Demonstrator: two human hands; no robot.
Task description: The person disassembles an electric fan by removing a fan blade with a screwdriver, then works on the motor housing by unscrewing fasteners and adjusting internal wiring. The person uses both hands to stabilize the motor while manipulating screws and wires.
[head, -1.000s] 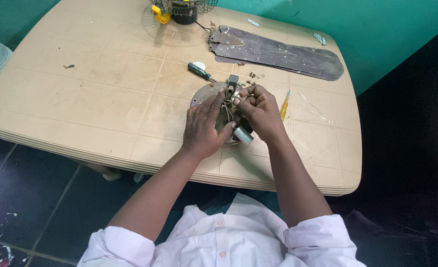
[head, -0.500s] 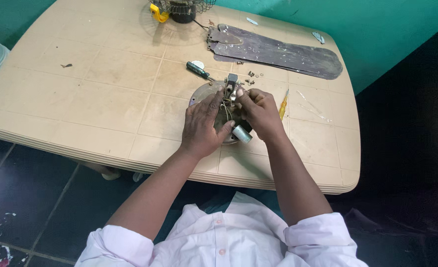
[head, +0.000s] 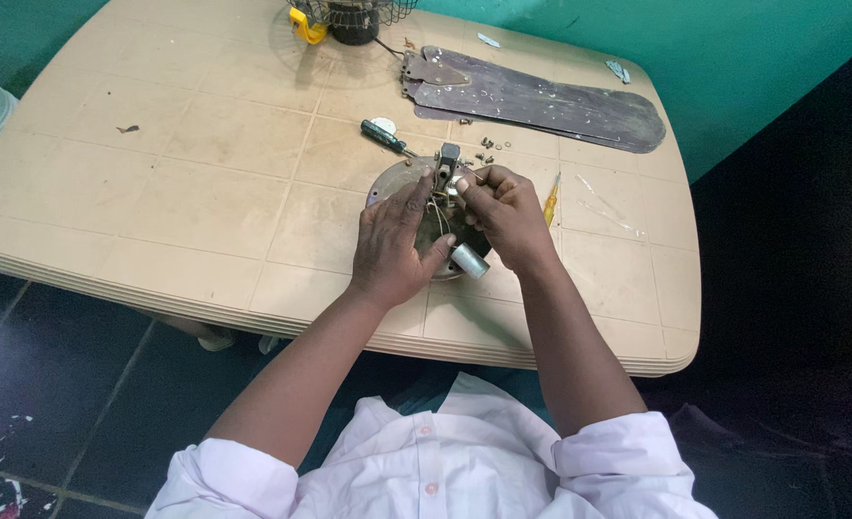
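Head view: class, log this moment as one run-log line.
left hand: flat on round metal motor housing | right hand: pinching wires at its centre | screwdriver: beside, on table

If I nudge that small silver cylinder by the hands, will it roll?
Probably: the silver cylinder lies on its round side, so a push may roll it. It looks like smooth metal, likely slippery. Wires near the left hand might tether it; unclear.

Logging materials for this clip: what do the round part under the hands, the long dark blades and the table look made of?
The round motor housing looks like dull grey metal, scuffed and dusty. The long blades seem to be sheet metal painted dark brown, worn, with pale specks. The table looks like moulded beige plastic with a tile-pattern top, stained. The left hand and right hand rest on the housing.
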